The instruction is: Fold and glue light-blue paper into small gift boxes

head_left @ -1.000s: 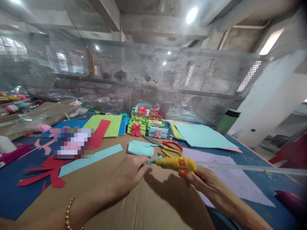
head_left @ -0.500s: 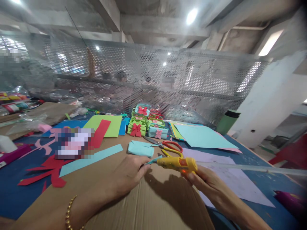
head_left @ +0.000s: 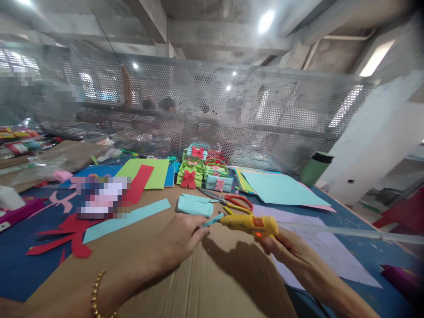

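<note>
Between the thumb and fingers of my left hand point(head_left: 179, 238) is a narrow light-blue paper strip point(head_left: 215, 219), its free end pointing right. My right hand point(head_left: 281, 247) is wrapped round a yellow hot glue gun point(head_left: 248, 224) with a small red light glowing. The gun's nozzle is at the strip's free end; I cannot tell whether they touch. A clear glue stick point(head_left: 331, 230) sticks out of the gun's back. Just beyond my left hand lies a folded light-blue paper box point(head_left: 194, 206). Scissors point(head_left: 236, 203) with red and yellow handles lie behind the gun.
Brown cardboard point(head_left: 185, 282) covers the table's front. Small paper baskets with bows point(head_left: 189, 178) are stacked at the back. A blue strip point(head_left: 129, 221) and red cut paper point(head_left: 71, 238) lie left; coloured sheets point(head_left: 278, 187) and a green cup point(head_left: 316, 170) stand right.
The glue gun in my right hand has shifted slightly right, its nozzle drawing back along the paper strip. My left hand stays nearly in place with the strip.
</note>
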Demonstrator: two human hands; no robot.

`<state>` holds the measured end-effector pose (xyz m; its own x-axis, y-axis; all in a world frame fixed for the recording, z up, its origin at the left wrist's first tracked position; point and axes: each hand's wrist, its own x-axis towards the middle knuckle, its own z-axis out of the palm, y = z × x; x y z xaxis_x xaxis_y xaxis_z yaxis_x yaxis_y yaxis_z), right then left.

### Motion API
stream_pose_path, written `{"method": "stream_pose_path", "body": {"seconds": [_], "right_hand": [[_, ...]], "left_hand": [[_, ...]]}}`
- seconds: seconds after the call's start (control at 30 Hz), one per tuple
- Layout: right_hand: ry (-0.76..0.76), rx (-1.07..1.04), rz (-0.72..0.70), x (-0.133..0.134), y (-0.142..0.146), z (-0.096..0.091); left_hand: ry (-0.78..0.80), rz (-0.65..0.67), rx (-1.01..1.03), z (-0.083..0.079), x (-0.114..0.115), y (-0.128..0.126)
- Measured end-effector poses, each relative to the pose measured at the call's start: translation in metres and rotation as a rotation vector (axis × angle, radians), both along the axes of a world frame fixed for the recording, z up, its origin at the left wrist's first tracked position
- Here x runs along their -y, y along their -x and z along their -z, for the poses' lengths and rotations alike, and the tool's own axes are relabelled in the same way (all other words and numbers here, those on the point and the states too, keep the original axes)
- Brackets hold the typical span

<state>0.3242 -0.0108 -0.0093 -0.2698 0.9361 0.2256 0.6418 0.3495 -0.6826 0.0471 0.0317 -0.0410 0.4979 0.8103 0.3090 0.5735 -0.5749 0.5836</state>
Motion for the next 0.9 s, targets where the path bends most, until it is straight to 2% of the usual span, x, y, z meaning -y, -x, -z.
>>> {"method": "stream_pose_path", "body": {"seconds": [0.47, 0.53, 0.6, 0.73, 0.83, 0.9], "right_hand": [[-0.063, 0.038, 0.102, -0.002, -0.008, -0.003], [-0.05, -0.004, 0.151, 0.0, -0.01, -0.004], [-0.028, -0.08, 0.19, 0.001, -0.011, -0.006], [-0.006, -0.311, 0.173, 0.0, -0.005, -0.005], [0.016, -0.543, 0.175, -0.003, 0.005, -0.002], [0.063, -0.627, 0.179, -0.004, 0.014, -0.001]], "left_hand": [[0.029, -0.007, 0.049, -0.002, 0.0, 0.0], [0.127, -0.006, 0.12, -0.002, 0.0, -0.001], [0.3, 0.007, 0.216, -0.001, -0.001, -0.002], [0.643, 0.082, 0.385, 0.004, -0.001, -0.006], [0.81, 0.126, 0.49, 0.011, 0.002, -0.012], [0.877, 0.146, 0.562, 0.016, 0.007, -0.019]]}}
